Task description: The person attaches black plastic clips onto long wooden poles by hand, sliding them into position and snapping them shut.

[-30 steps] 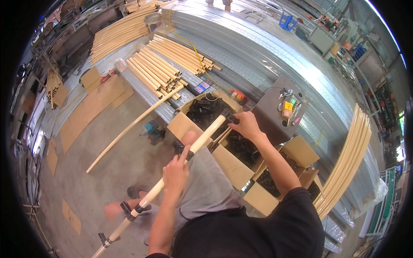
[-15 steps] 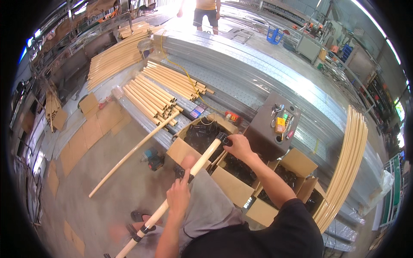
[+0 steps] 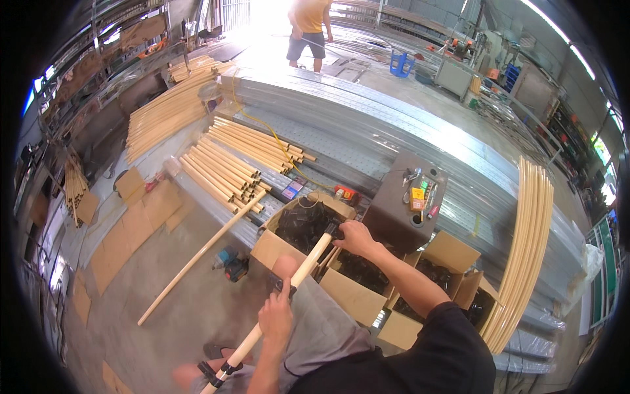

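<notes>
A cream-coloured tube point(image 3: 310, 261) slants across my lap, its upper end over an open carton point(image 3: 279, 249) of black parts. My left hand point(image 3: 275, 316) is closed round its middle, the index finger pointing up along it, just below a black fitting point(image 3: 289, 285). At the upper end, the fingers of my right hand point(image 3: 357, 238) are closed on a black pipe joint point(image 3: 333, 228); the fingertips are partly hidden. Lower down, another black joint point(image 3: 222, 373) with side stubs sits on the tube beside my leg.
Several cartons of black parts point(image 3: 354, 295) stand to my right. Tube bundles point(image 3: 220, 171) lie ahead-left; another bundle point(image 3: 525, 256) leans right. One loose tube point(image 3: 197, 262) slopes to the floor near a cordless drill point(image 3: 233, 264). A brown box point(image 3: 400, 203) carries small tools. Someone point(image 3: 308, 33) stands beyond.
The view has shifted slightly, moving the scene down and left. Both hands keep their hold on the tube and its end joint. The person beyond has changed stance, holding something long and thin.
</notes>
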`<state>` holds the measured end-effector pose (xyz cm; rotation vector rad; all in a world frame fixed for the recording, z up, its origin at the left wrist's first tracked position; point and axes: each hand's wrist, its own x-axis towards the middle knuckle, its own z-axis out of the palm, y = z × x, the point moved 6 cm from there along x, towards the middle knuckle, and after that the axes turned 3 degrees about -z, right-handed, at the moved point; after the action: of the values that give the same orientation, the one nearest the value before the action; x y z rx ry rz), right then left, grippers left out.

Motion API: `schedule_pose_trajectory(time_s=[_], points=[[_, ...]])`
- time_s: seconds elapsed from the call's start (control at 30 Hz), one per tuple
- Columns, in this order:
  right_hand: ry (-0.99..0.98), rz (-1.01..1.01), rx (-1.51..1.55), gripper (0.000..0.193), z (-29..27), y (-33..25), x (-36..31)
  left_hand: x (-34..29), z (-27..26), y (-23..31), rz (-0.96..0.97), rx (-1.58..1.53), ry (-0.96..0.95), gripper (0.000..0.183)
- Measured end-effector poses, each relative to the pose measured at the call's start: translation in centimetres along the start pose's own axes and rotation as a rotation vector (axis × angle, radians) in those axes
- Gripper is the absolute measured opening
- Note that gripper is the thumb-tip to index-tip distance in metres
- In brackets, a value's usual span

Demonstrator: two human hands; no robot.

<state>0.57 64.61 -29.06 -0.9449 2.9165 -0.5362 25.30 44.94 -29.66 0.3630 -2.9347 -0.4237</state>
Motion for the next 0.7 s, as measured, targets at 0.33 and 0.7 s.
schedule_pose_trajectory(time_s=[0.33,0.7], points=[[0.049,-0.122,-0.031,0.038,-1.6,-1.3,0.2,-0.1,-0.7,0.2,0.013,-0.046,-0.001,0.063],[-0.051,-0.074,-0.219,0.041,-1.9,-1.4,-0.2,0.0,1.0,0.7,0.036,0.01,-0.014,0.066]])
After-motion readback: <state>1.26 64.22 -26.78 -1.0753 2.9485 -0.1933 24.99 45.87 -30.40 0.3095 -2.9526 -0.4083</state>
